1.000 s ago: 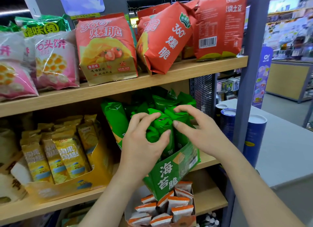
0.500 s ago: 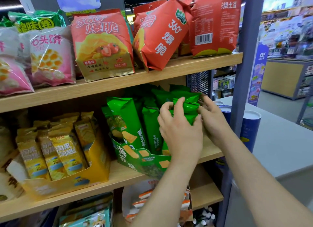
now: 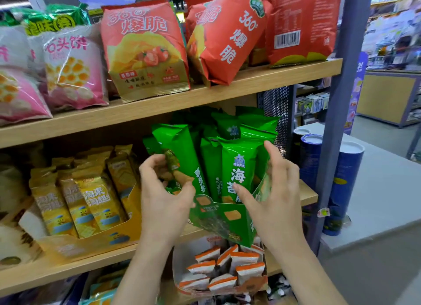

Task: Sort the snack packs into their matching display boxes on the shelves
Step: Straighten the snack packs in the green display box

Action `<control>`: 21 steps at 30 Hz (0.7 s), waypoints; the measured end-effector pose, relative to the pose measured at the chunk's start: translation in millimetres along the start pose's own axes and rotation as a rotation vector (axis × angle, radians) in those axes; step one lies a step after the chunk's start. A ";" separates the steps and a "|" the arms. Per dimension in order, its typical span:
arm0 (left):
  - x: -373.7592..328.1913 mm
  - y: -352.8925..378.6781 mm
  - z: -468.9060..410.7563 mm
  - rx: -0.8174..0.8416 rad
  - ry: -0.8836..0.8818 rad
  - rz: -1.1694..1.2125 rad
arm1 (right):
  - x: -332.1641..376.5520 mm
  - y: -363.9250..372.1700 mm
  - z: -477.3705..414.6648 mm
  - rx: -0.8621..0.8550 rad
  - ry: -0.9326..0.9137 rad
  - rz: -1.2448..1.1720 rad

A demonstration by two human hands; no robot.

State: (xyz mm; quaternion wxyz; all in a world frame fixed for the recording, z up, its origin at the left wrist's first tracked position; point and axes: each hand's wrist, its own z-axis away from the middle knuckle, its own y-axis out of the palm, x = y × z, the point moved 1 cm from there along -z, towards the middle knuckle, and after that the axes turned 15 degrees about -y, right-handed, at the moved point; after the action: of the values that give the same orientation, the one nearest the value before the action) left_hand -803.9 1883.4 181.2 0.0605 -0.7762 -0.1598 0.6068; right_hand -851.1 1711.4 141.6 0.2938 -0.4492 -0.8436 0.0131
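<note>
Hands part from the pack tops to the box walls

The left hand (image 3: 166, 197) leaves the tops of the green seaweed-crisp packs (image 3: 239, 168) and now grips the left wall of the green display box (image 3: 223, 222). The right hand (image 3: 273, 190) drops to the right wall, thumb inside, fingers outside. The box, tipped toward the near side a second ago, now stands nearly upright.

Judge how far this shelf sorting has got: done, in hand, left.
Done: green seaweed packs stand in the green display box; yellow packs fill theirs. In hand: left hand and right hand each hold a side wall of the green box, which overhangs the shelf edge. Left: probably seating it back.
</note>
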 end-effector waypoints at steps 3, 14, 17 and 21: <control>10.7 -4.7 -10.7 0.164 -0.102 -0.270 | -2.0 4.0 -1.4 0.001 0.050 -0.064; -12.1 21.5 3.7 0.099 0.086 -0.661 | -30.5 -19.2 -43.1 0.153 0.032 0.113; -16.4 15.5 4.1 0.050 0.149 -0.599 | -2.6 -24.1 -36.0 0.074 -0.019 -0.089; -11.5 1.0 -5.4 0.042 0.312 -0.518 | 29.2 -8.1 -34.8 0.221 0.035 -0.119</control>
State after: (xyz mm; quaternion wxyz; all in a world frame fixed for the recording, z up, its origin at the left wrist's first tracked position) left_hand -801.0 1879.3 192.9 0.2529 -0.7920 -0.3286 0.4480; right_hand -851.8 1720.5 186.9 0.3564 -0.3636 -0.8569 0.0809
